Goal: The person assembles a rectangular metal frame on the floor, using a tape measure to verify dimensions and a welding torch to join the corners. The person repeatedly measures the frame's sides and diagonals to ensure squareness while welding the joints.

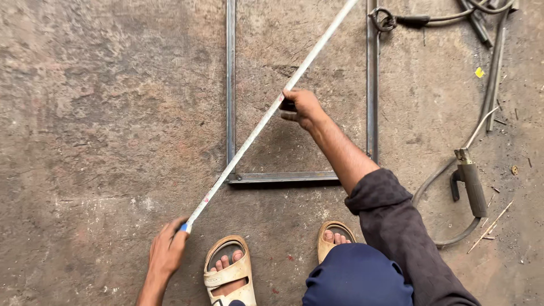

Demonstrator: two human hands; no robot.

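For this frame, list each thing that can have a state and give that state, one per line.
White measuring tape: pulled out straight, running diagonally over the frame.
Grey rectangular metal tube frame: lying flat on the concrete floor.
Left hand: pinching the tape's blue-tipped near end.
Right hand: gripping the tape over the frame.
Electrode holder with black handle: lying on the floor, unheld.

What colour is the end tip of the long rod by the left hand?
Blue, on the white rod, pinched in the left hand; seen in the head view.

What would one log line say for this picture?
left hand: pinches white tape-measure blade | right hand: presses blade | under: grey metal frame
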